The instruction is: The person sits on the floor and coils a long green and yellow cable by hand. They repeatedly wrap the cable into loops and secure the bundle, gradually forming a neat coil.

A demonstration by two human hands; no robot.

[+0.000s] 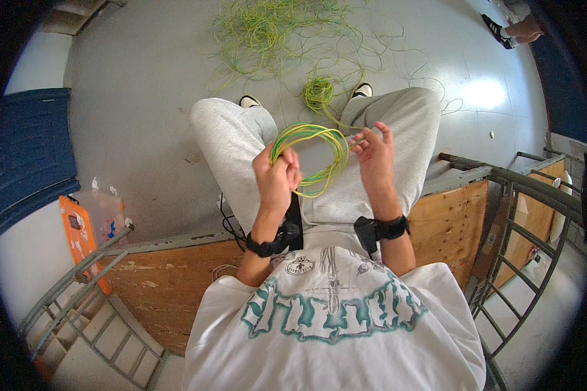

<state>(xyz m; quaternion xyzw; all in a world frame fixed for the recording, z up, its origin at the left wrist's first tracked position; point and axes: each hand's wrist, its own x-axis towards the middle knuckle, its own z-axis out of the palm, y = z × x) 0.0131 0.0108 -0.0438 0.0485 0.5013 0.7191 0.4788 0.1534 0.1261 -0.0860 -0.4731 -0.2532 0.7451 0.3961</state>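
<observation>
My left hand (277, 171) is closed around one side of a loose coil of yellow-and-green wire (313, 131), which hangs above my lap in several loops. To its right, my right hand (376, 159) pinches a strand of the same wire between thumb and fingers, with the outer fingers raised. From there a strand runs down to a smaller round bundle of wire (318, 93) lying on the floor between my shoes. Beyond the bundle spreads a large tangled heap of yellow-green wire (266, 32).
I sit on a worn wooden board (176, 288) in a metal frame, with ladder-like rails (528, 234) at both sides. An orange plastic item (81, 229) leans at the left. Another person's leg and black shoe (496, 32) show at the upper right. Loose strands cross the grey floor (137, 112).
</observation>
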